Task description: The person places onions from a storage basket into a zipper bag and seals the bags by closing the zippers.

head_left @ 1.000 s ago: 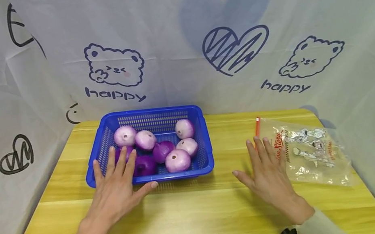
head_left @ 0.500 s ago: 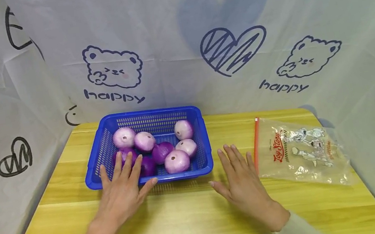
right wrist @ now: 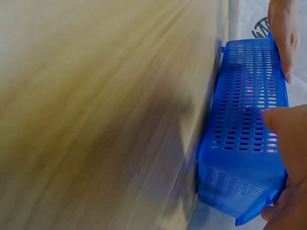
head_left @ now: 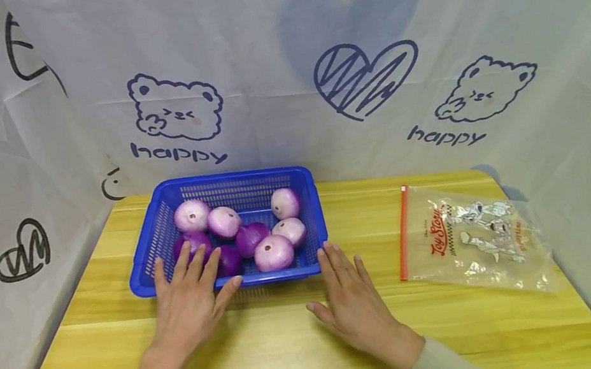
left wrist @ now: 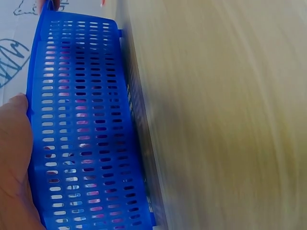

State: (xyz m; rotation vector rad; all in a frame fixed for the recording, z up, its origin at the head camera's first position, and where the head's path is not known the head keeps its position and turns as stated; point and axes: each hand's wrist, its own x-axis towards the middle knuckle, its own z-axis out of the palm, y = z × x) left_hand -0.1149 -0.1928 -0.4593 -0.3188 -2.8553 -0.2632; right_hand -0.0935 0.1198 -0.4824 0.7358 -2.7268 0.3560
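Observation:
A blue plastic basket (head_left: 232, 283) with slotted walls stands on the table and holds several purple onions (head_left: 274, 252). My left hand (head_left: 185, 315) lies across the basket's front rim at the left, its fingers spread over the inside near the darker onions. At the front right corner, my right hand (head_left: 351, 301) touches the basket with straight fingertips. In the right wrist view, the right thumb (right wrist: 273, 120) is in front of the slotted wall, with the left hand (right wrist: 285, 43) at the far end of the rim.
A clear plastic zip bag (head_left: 478, 239) with a red slider strip and cartoon print lies flat on the right of the wooden table (head_left: 278, 368). Behind and at both sides hang white printed cloths (head_left: 263, 54), close to the basket's back.
My right hand has moved left from the zip bag to the basket's corner. The basket with its onions has shifted slightly left. My left hand has stayed over the front rim.

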